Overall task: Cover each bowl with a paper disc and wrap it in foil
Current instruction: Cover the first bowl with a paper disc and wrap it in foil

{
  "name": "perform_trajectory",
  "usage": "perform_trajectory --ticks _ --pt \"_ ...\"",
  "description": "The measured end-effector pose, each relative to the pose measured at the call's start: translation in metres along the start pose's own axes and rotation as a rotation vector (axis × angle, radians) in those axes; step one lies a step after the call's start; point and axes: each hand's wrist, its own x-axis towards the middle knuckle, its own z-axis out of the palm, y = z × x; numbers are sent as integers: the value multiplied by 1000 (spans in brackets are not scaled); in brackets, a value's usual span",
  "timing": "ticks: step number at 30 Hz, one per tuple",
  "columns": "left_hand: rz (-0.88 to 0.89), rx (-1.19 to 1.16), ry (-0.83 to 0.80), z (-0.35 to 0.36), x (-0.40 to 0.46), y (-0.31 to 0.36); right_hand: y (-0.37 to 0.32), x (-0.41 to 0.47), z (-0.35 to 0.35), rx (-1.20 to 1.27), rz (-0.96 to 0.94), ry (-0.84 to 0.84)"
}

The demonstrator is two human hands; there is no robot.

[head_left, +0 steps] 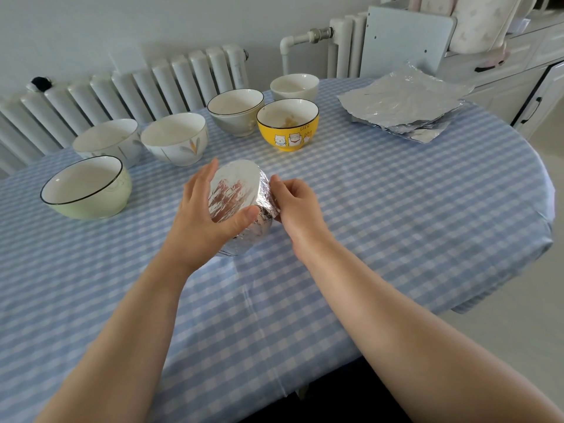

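A foil-wrapped bowl [236,196] is tilted on its side near the table's middle, its covered top facing me. My left hand [203,215] holds it across the top, fingers on the far-left rim and thumb on the near edge. My right hand [294,206] pinches the crumpled foil on the bowl's right side. Several uncovered bowls stand behind: a pale green bowl [87,187], two white bowls [106,141] [175,138], a grey bowl [236,111], a yellow cat bowl [288,125] and a cream bowl [294,87]. A stack of foil sheets [403,102] lies at the far right.
The table has a blue checked cloth [396,209], with its curved edge at the right and front. A white radiator [122,90] runs behind the bowls. White cabinets [518,71] stand at the far right.
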Motion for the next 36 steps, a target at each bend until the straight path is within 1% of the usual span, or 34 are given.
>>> perform_trajectory --ticks 5,8,12,16,19,24,27,29,32,36 --pt "-8 -33 1 0 -1 1 5 3 3 4 10 47" --pt "-30 -55 10 -1 0 2 8 5 1 5 1 31" --pt "-61 -50 15 1 0 4 0 -3 -6 113 -11 -17" --pt "-77 15 30 2 2 8 1 -25 -3 -10 -116 -101" --pt "-98 52 27 4 3 10 6 -37 -1 -41 -184 -138" --pt "-130 49 23 3 6 12 15 -35 2 -89 -294 -71" --pt "-138 99 12 5 8 14 14 -33 -4 -169 -368 25" --pt "-126 213 4 9 10 19 15 -33 -8 -174 -347 58" --pt "-109 367 -13 15 11 28 13 -36 -13 -77 -269 60" --pt "-104 435 -23 19 13 31 12 -37 -12 -43 -218 106"
